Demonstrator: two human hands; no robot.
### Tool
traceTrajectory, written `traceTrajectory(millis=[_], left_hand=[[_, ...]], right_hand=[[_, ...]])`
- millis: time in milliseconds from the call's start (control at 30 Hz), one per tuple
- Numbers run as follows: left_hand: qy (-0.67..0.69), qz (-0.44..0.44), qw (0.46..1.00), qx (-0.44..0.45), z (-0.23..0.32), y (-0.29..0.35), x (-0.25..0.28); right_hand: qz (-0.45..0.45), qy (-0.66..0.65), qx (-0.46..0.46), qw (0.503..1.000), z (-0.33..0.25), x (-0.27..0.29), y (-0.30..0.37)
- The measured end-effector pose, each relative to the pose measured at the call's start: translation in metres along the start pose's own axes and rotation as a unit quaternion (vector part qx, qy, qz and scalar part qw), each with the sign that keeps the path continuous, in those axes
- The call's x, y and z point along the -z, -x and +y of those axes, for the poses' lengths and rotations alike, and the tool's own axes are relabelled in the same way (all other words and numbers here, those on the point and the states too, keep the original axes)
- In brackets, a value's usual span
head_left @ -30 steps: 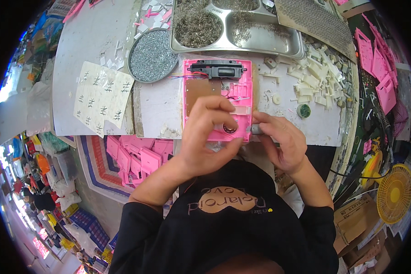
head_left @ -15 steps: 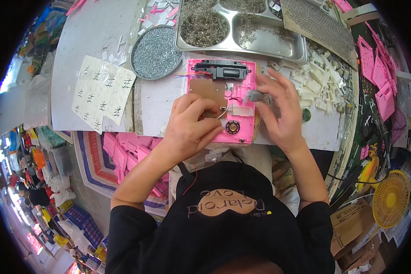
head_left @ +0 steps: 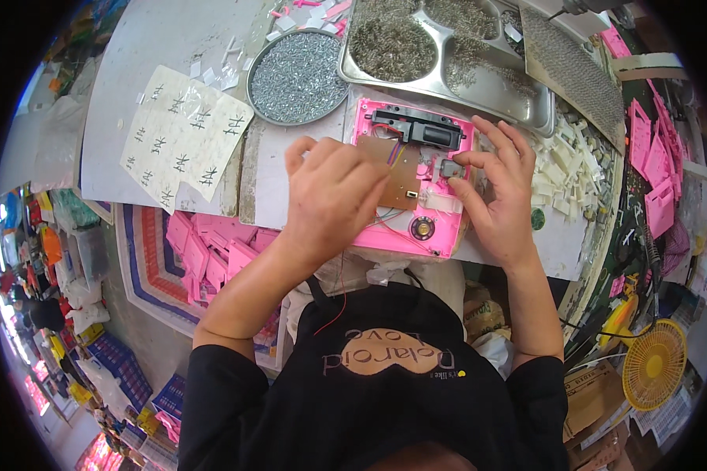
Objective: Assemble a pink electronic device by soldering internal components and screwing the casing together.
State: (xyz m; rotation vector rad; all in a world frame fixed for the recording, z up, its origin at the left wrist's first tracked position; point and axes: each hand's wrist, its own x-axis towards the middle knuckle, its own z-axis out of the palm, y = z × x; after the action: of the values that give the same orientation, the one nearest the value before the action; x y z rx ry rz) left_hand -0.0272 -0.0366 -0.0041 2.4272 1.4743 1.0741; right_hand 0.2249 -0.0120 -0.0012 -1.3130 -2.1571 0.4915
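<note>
A pink plastic housing [head_left: 400, 242] lies on the table in front of me, with a brown circuit board [head_left: 407, 174], a black roller assembly [head_left: 433, 133] and a small round speaker [head_left: 422, 228] in it. Between the thumb and fingers of my right hand [head_left: 501, 188] is a small grey part [head_left: 451, 168], down at the housing's right side. My left hand [head_left: 330, 192] is curled over the left edge of the housing and board. Its fingertips are bent inward, and what they pinch is hidden. Coloured wires [head_left: 395, 154] cross the board beside it.
A round tray of screws [head_left: 298, 78] stands behind the housing, beside a metal compartment tray [head_left: 440, 85] of small metal parts. White plastic pieces [head_left: 569, 161] are heaped at right. A marked sheet [head_left: 185, 133] lies at left; pink parts [head_left: 212, 251] fill a bag below. A yellow fan [head_left: 654, 365] stands at lower right.
The grey part has gone from above the housing's right edge down into it. My left hand has lifted off the lower board toward the left. The coloured wires now lie over the board.
</note>
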Motion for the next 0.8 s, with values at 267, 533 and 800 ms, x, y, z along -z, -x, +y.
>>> traceTrajectory(millis=[267,533,800], left_hand=[[0.037,0.042,0.998,-0.015,-0.006,0.005,-0.011],[0.031,0.041,0.998,-0.027,-0.008,0.003,-0.009],[0.037,0.054,0.996,0.057,-0.006,0.004,0.022]], right_hand=[[-0.043,0.041,0.003,0.998,-0.007,0.012,-0.01],[0.004,0.052,0.164,0.985,-0.039,-0.01,-0.045],[0.029,0.025,0.239,0.97,-0.021,-0.026,-0.059]])
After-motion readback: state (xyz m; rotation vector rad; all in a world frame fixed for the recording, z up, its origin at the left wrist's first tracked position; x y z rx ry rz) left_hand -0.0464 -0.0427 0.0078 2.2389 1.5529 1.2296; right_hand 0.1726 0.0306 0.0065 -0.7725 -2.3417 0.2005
